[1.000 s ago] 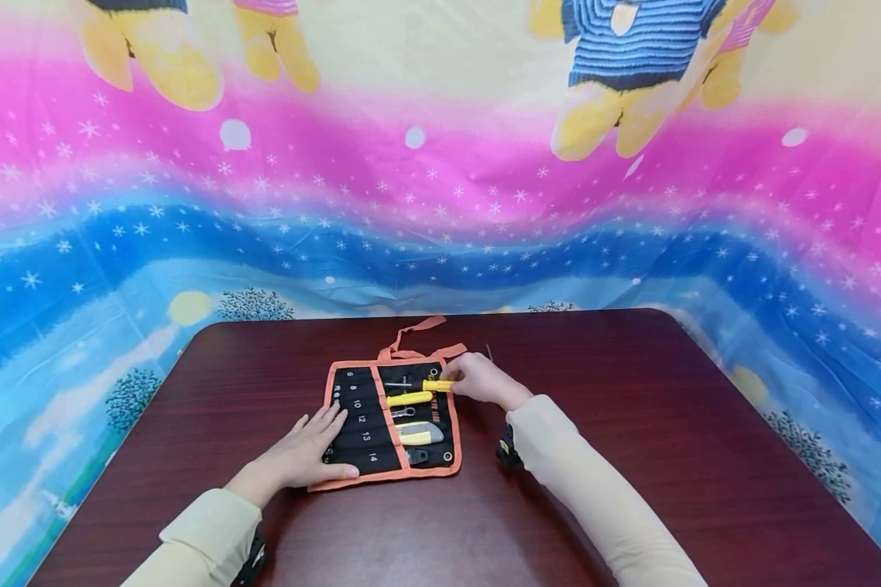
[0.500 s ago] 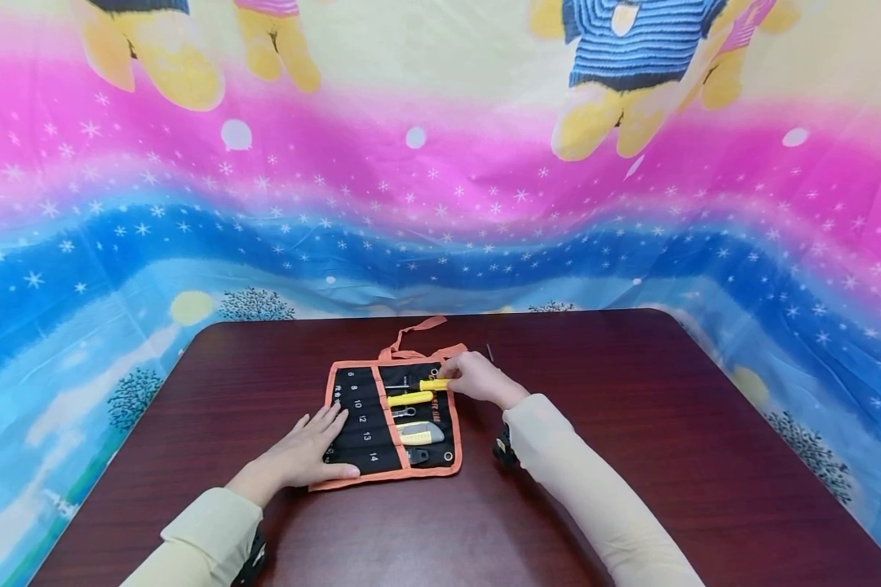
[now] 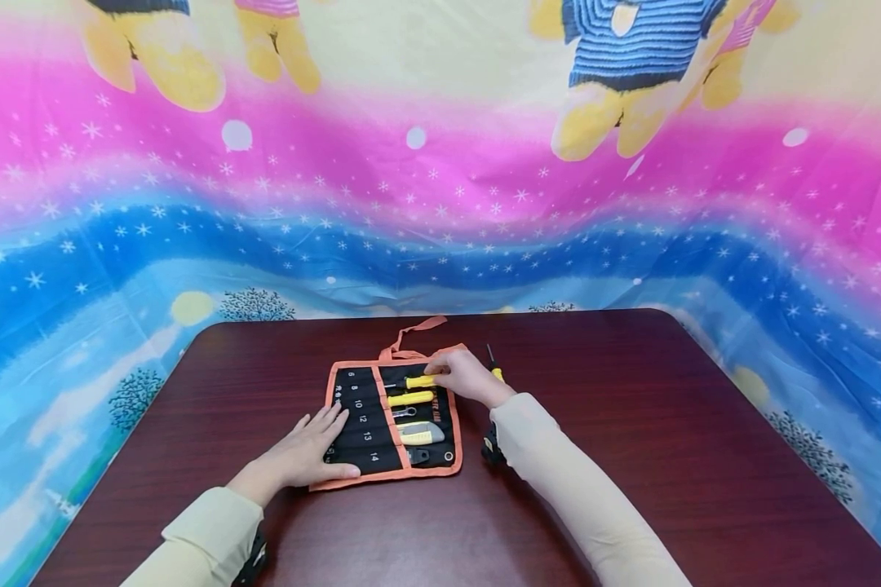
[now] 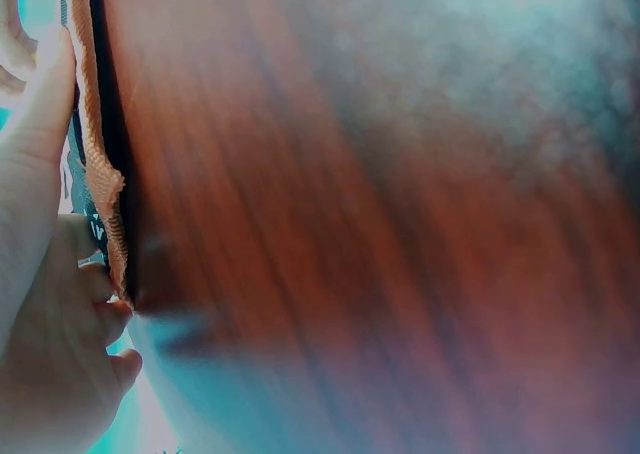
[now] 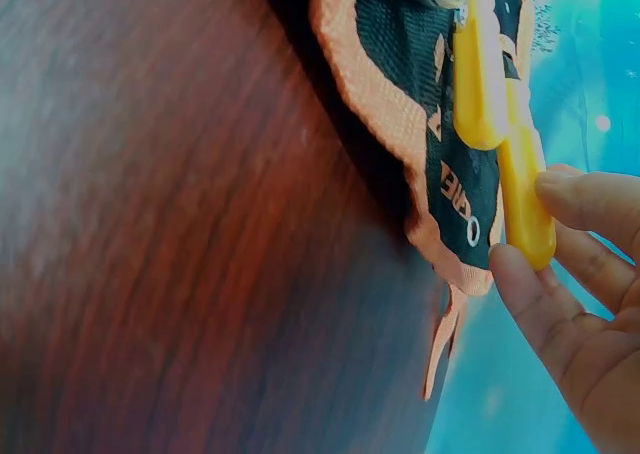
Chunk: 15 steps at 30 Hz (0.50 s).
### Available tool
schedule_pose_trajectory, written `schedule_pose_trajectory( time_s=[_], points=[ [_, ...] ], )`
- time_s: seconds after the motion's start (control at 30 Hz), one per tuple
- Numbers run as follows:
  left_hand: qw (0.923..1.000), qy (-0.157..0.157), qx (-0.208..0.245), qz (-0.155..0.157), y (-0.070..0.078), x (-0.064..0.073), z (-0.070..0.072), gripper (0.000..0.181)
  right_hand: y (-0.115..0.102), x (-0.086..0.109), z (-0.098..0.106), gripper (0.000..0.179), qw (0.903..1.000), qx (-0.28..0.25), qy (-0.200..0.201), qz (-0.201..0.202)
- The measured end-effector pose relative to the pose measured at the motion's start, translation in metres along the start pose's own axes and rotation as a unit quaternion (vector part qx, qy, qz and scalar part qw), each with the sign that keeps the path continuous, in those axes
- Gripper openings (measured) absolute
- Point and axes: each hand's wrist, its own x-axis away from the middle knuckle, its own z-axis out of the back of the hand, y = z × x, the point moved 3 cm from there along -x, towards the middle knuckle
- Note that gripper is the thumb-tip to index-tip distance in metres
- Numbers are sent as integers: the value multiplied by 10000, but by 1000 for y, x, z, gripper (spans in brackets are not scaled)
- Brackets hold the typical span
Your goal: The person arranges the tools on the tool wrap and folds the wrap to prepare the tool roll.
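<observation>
A black tool roll (image 3: pixel 360 416) with orange trim lies spread on the table. My left hand (image 3: pixel 304 450) rests on its left side, fingers straight and thumb along the near edge. At the far right pocket, my right hand (image 3: pixel 470 377) pinches the end of a yellow-handled screwdriver (image 3: pixel 418 381), whose shaft points left toward the orange pocket edge. In the right wrist view, thumb and fingertips hold the handle's end (image 5: pixel 528 199). Just below sits another yellow handle (image 3: pixel 409 399) in its pocket. Under that are a wrench (image 3: pixel 409 412), a pale yellow utility knife (image 3: pixel 420 433) and a black item (image 3: pixel 417 456).
Behind my right hand, another yellow-handled screwdriver (image 3: pixel 495 367) lies on the dark wood table (image 3: pixel 602 432), partly hidden. Orange tie straps (image 3: pixel 411 330) trail off the roll's far side. A printed cloth (image 3: pixel 440 244) hangs beyond the table's far edge.
My right hand has moved left with the screwdriver, bringing its handle closer to the pocket edge. More of the screwdriver behind the hand now shows. My left hand stays in place.
</observation>
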Motion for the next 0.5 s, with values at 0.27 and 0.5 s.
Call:
schedule_pose_trajectory(
  time_s=[0.27,0.5],
  points=[
    [10000,3,17,-7,-1,0,-1,99,-2,-6,-9,21,9997,-186,-123,-128],
    [10000,18,13,-5,-2,0,-1,100,-6,-11,-16,24,9995,-138,-263,-77]
  ],
)
